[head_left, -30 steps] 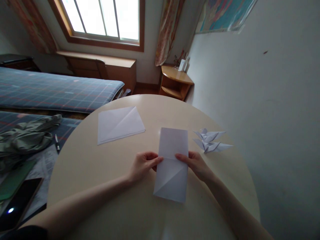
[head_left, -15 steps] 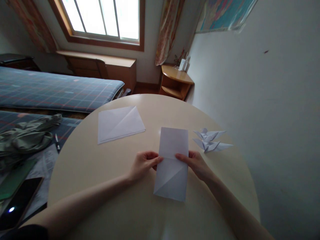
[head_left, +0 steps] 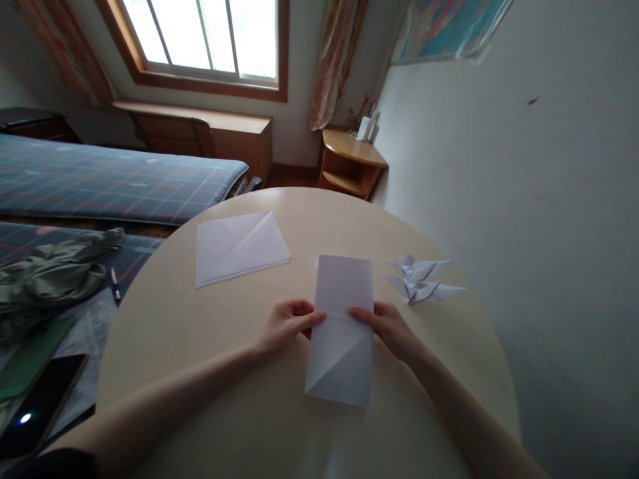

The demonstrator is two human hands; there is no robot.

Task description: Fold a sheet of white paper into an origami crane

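Clock read from the folded sheet, 12 pointing away from the person. Folded sheet point(head_left: 339, 336), white, longish rectangle, is over the near half of the round table point(head_left: 324, 219) – a crease runs across abt. mid-height, plus a diagonal one in the lower half, from near 7 o'clock up toward 3. Can't tell if it lies flat or is held slightly up.

Left hand point(head_left: 287, 326) at approx. 9: clamped on the sheet's edge, thumb on top, other fingers curled, partly hidden. Right hand point(head_left: 392, 326) at abt. 3: same kind of grip on the opp. edge, thumb farther in over the paper. Thumbs apart from each other, nearly level w/ the cross crease.

Vs. half a sec. ago: sheet has slid a touch toward 9 & its near edge sits a bit closer to 6; rt. thumb went w/ it, same grips both sides. Paper stack point(head_left: 242, 249) at 10, w/ a diagonal crease on top – unmoved. Ditto the two paper cranes point(head_left: 419, 291) at 2, near the rt. hand, just beside each other. Phone point(head_left: 42, 399) off the table, betw. 8 & 9: same spot.
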